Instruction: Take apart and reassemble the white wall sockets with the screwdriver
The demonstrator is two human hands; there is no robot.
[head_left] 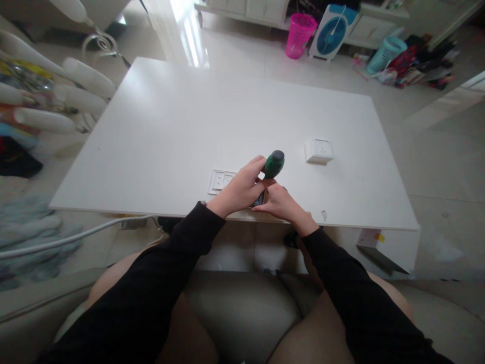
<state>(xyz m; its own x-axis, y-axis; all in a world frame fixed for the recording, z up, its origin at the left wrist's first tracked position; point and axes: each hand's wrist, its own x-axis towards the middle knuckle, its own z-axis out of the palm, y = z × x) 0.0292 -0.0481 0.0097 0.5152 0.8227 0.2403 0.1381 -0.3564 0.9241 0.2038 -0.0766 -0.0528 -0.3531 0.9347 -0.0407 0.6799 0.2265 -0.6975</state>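
Note:
Close to the table's front edge my two hands meet over a small, partly dark piece point(258, 200), mostly covered by fingers. A screwdriver point(274, 164) with a green handle and a dark end cap stands up between them, tilted; its tip is hidden. My left hand point(242, 187) is closed, its fingers against the lower handle. Curled around the small piece from the other side is my right hand point(279, 202), its grip partly hidden. Beside my left wrist a white socket faceplate point(217, 181) lies flat. Farther right sits a white boxed wall socket point(319, 150).
The white table point(182, 121) spans the middle. A small clear item point(324, 215) lies near its front edge. A white cable point(87, 233) runs at left. Beyond the table stand a pink basket point(299, 36), a blue-and-white fan point(330, 33) and a light-blue basket point(385, 54).

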